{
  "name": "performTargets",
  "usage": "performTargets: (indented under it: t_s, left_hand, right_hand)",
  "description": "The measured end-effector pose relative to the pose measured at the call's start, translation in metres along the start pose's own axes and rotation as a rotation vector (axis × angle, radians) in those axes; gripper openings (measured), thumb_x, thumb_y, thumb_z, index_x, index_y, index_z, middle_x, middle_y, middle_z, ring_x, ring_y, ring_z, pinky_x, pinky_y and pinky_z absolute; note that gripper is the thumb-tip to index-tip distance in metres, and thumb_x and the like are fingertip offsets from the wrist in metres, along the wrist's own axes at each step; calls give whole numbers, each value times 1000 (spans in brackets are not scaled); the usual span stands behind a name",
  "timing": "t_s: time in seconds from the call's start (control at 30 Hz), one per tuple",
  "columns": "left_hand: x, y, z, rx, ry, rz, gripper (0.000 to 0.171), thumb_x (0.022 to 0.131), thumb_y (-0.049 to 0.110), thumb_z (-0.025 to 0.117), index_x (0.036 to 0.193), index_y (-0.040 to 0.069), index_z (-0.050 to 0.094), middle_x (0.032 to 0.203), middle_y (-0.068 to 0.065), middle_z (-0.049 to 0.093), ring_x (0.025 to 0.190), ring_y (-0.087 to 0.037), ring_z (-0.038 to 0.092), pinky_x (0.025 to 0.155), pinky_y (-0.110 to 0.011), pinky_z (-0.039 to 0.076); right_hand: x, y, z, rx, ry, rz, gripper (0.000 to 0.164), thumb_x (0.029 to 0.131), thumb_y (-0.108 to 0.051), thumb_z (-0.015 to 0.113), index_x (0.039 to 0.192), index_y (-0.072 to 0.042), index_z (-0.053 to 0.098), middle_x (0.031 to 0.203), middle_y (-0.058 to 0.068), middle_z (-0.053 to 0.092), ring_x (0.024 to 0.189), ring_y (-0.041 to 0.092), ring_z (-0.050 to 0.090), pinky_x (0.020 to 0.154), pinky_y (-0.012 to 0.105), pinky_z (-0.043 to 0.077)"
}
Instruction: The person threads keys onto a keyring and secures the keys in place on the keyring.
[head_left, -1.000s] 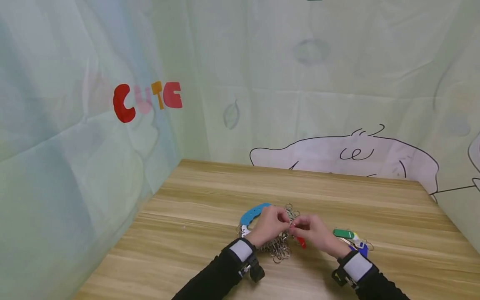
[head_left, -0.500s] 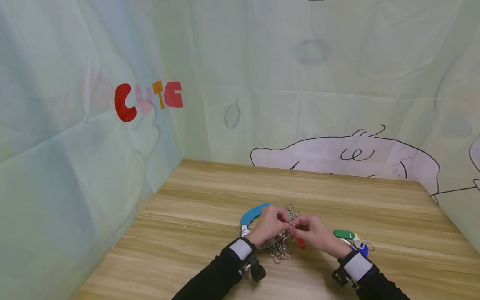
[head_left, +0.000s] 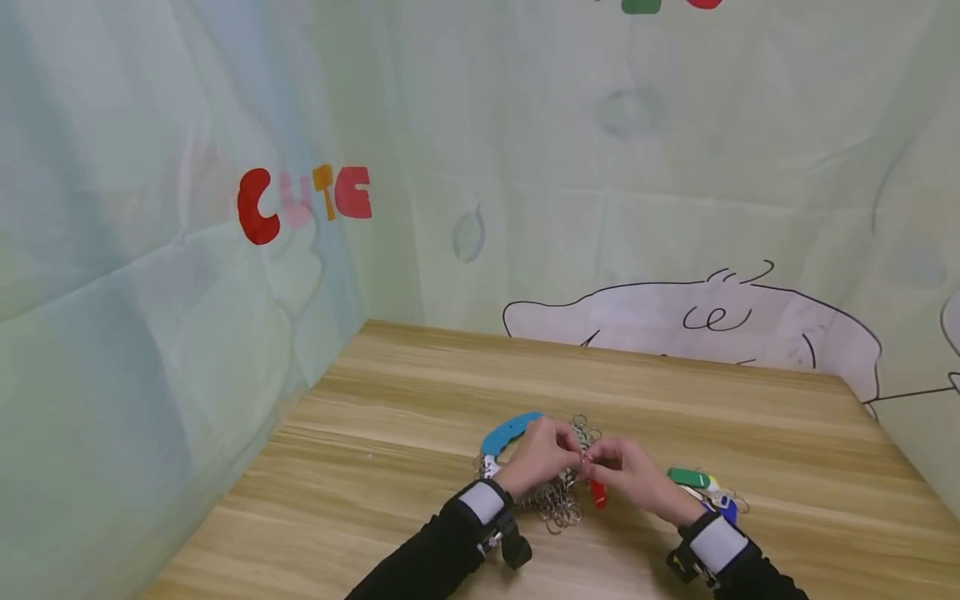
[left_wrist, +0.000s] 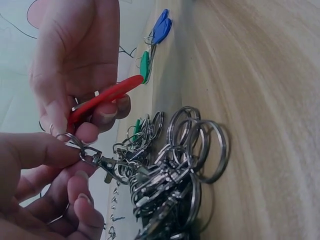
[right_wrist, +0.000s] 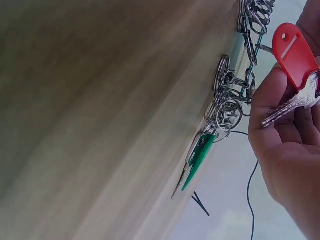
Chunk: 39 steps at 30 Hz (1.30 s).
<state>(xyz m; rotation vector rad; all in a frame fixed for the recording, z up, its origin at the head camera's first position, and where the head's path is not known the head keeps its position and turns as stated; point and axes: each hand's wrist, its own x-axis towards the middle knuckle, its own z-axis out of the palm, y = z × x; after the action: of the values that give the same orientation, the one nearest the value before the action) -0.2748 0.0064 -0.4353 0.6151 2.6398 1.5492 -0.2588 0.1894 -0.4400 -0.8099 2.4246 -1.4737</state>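
My left hand pinches a small metal key ring that has a metal clasp linked to it. Close against it, fingertips meeting at the ring, my right hand holds a red key tag with a silver key across the palm side. In the head view the red tag hangs below the right fingers. Under both hands lies a heap of metal key rings and clasps. Part of the heap is hidden behind the left hand in the head view.
A curved blue strip with holes lies left of the heap. Another green tag with a key lies beside the rings. To the right on the wooden table are a green key tag and a blue tag.
The head view has tilted up slightly. The red tag has swung a little left and hangs more upright; both hands stay together at the ring.
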Motion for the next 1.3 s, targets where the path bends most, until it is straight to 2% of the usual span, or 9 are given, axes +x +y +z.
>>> performTargets:
  t_s: [0.1,0.33,0.53,0.7,0.97,1.17,1.3]
  left_hand:
    - [0,0,0,0,-3,0,7,74,-1,72,70,3,69,65,-4,66,55,-3,46,50,-16,35]
    - [-2,1,0,-1,-5,-26,7,75,1,72,71,5,69,66,2,65,56,-2,47,49,-17,38]
    - [-4,1,-1,-46,1,-12,6,75,-5,69,72,0,68,67,-6,66,57,-2,48,52,-16,38]
    - [-3,1,-1,-51,10,-21,7,75,-6,67,72,0,68,66,-5,65,56,-3,48,51,-16,38]
    - [0,1,-1,-31,28,-32,5,74,-6,69,73,-1,68,67,-5,65,56,-3,48,51,-16,39]
    - [-1,2,-1,-37,28,-25,5,73,-7,69,74,-2,69,66,-6,66,54,-3,48,49,-16,40]
    - [-3,2,-1,-56,33,-31,5,73,-7,68,74,-2,68,65,-4,65,54,-3,48,49,-16,39]
  right_hand:
    - [-1,0,0,2,-1,-3,15,92,-12,61,95,1,65,94,19,71,86,17,69,76,19,51]
    - [0,3,4,-28,27,-48,11,91,-7,60,91,3,65,90,20,70,80,11,66,72,19,52]
    - [-1,7,8,-43,78,-76,9,90,-3,60,94,5,60,90,19,71,81,10,68,72,20,53]
    - [-2,6,8,-33,83,-67,10,91,1,58,98,6,52,93,24,72,86,8,71,72,19,54]
    - [-3,0,9,-35,122,-20,12,92,2,56,99,7,48,94,25,71,88,15,71,71,20,54]
    - [-2,-4,9,-63,204,32,11,87,0,64,91,4,56,90,19,73,82,9,69,70,19,53]
    - [-3,-6,10,-80,235,15,10,84,-2,68,87,0,59,87,16,72,77,4,64,69,18,52]
